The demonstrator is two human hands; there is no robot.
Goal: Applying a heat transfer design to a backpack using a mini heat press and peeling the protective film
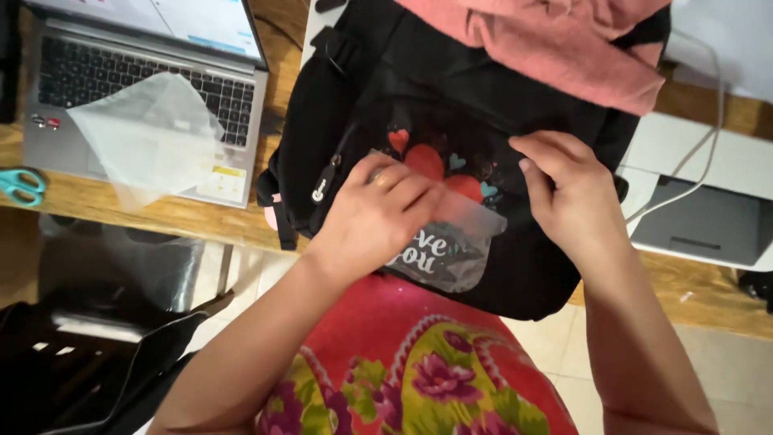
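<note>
Desk-edge backpack, film under fingers

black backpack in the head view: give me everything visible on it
The black backpack lies flat, spanning the wooden desk edge and the person's lap. It looks like woven fabric, with a side strap, buckle and a zipper pull with a white tag. Its front bears red and teal hearts and white lettering under a clear transfer film, partly lifted. The left hand presses on the film; the right hand rests its fingers on the fabric beside it. A pink cloth drapes over the top end.
</note>
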